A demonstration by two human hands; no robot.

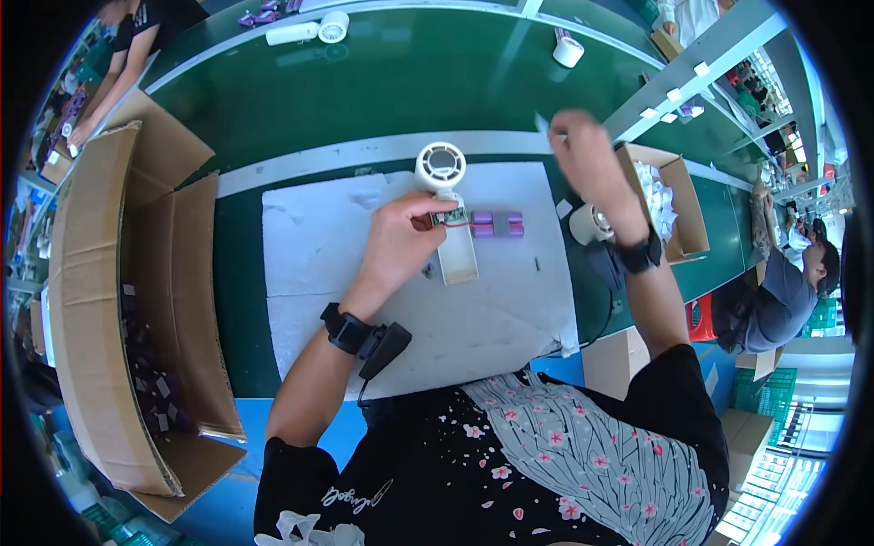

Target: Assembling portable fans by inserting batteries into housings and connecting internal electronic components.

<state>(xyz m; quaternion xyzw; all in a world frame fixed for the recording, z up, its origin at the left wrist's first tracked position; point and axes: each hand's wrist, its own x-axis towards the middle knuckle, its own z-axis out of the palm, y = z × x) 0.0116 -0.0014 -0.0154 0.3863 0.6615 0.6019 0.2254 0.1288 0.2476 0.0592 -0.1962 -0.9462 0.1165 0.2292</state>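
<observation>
A white handheld fan point(441, 166) lies on the pale foam sheet point(355, 282), its round head pointing away from me and its handle shell point(459, 262) open. My left hand point(401, 237) is closed on the handle, thumb and fingertips at the small green circuit board point(448, 217). A purple battery pack point(497, 225) lies just right of the shell, with a red wire running toward the board. My right hand point(590, 159), smeared by motion, is raised beyond the sheet's far right corner. Its fingers look pinched, with a small pale piece point(542, 123) at the tips.
A large cardboard box point(91, 300) with purple packs stands at left. At right are a smaller box point(687, 200) of white pieces and a white round part point(587, 225). Another fan point(309, 32) lies on the green belt point(410, 82) beyond a metal rail. Other people work nearby.
</observation>
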